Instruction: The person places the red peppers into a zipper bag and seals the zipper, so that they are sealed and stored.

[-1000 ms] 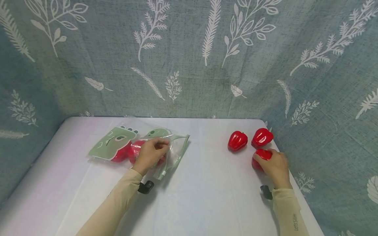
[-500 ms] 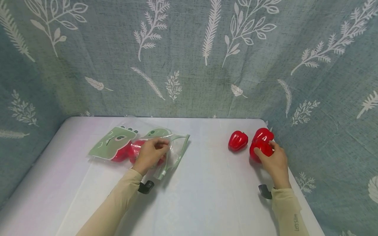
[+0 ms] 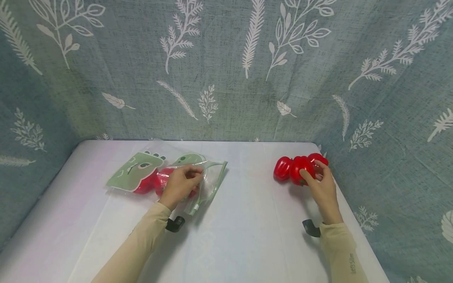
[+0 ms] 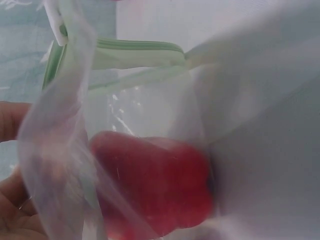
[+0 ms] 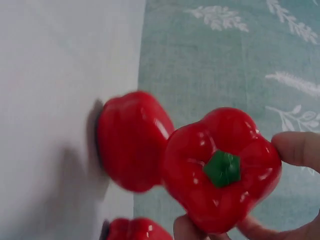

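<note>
My right hand point(image 3: 323, 193) grips a shiny red bell pepper point(image 3: 300, 171) above the table, thumb and fingers on opposite sides. In the right wrist view, its green stem point(image 5: 223, 168) faces the camera. Two more red bell peppers lie behind it: one at the left point(image 3: 282, 169), the other point(image 3: 317, 157) partly covered by the held one. My left hand point(image 3: 179, 185) holds the film of a clear zip bag point(image 3: 214, 175) near its green-edged mouth. Red peppers lie inside the bag; one pepper point(image 4: 155, 185) shows through the film in the left wrist view.
The bag's green cartoon print point(image 3: 132, 173) covers part of its contents. A white-topped table point(image 3: 240, 220) lies between the hands. Patterned blue-green cloth point(image 3: 226, 78) rises behind the table and along both sides.
The right hand has lifted its pepper and carried it left and away from the body, tilting it so the stem end shows. The left hand and the bag have stayed still.
</note>
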`<state>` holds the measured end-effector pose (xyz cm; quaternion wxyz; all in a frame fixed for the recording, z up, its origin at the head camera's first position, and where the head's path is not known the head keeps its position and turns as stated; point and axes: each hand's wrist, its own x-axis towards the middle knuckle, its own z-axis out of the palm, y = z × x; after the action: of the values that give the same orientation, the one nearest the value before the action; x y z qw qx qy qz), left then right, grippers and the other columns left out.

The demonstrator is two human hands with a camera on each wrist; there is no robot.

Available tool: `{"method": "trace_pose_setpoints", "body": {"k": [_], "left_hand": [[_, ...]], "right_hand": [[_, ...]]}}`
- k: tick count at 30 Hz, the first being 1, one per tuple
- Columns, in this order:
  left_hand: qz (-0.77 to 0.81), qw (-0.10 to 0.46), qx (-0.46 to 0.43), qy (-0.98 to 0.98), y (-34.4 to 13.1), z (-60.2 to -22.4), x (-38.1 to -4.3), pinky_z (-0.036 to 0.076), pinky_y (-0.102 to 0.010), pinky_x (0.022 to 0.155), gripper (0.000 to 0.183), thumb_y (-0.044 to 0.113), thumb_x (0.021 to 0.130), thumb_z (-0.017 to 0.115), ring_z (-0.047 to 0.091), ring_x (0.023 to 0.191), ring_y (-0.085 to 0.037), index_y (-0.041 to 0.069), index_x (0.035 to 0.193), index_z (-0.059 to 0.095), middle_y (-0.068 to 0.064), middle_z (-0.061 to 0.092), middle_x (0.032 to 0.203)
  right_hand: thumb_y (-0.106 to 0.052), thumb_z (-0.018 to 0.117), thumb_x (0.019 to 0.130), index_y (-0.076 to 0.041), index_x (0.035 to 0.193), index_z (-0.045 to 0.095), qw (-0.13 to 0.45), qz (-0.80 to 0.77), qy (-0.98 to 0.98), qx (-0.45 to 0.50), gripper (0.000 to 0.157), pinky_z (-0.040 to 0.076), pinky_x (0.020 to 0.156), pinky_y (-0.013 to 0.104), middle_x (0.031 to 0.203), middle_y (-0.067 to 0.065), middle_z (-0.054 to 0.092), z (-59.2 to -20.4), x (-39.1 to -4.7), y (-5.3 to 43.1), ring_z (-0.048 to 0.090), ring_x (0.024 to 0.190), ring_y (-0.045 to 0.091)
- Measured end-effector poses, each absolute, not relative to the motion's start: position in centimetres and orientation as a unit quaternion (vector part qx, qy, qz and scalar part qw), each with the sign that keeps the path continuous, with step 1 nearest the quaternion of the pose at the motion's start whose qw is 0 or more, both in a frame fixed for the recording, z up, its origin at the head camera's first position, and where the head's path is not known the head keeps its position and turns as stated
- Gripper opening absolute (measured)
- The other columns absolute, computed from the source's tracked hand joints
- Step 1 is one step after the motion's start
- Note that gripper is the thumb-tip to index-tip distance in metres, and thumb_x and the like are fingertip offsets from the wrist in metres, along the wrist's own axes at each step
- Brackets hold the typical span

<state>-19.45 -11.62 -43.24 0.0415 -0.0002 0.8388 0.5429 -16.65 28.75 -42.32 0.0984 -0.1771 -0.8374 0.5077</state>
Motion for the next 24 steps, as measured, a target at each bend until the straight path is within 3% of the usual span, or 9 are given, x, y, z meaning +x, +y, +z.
{"method": "trace_pose_setpoints", "body": {"k": [11, 24], "left_hand": [[0.539, 0.046, 0.001, 0.841, -11.7, -43.4, -19.4, 0.059, -0.034, 0.067, 0.029, 0.017, 0.094, 0.07, 0.065, 0.072, -0.023, 0.006, 0.121, 0.07, -0.01, 0.066, 0.098], [0.542, 0.039, 0.006, 0.839, -11.7, -43.3, -19.5, 0.059, -0.034, 0.067, 0.025, 0.014, 0.094, 0.068, 0.064, 0.071, -0.023, 0.007, 0.117, 0.071, -0.011, 0.066, 0.097]], "right_hand": [[-0.044, 0.069, 0.094, -0.014, 0.159, 0.024, 0.026, 0.586, -0.794, -0.163, 0.084, 0.038, 0.114, 0.049, 0.162, 0.013, 0.03, -42.6, -17.9, 26.0, 0.03, 0.147, 0.034], [-0.048, 0.066, 0.095, -0.017, 0.159, 0.023, -0.025, 0.64, -0.756, -0.137, 0.083, 0.031, 0.117, 0.052, 0.163, 0.007, 0.024, -43.0, -18.9, 23.2, 0.025, 0.147, 0.03]]}}
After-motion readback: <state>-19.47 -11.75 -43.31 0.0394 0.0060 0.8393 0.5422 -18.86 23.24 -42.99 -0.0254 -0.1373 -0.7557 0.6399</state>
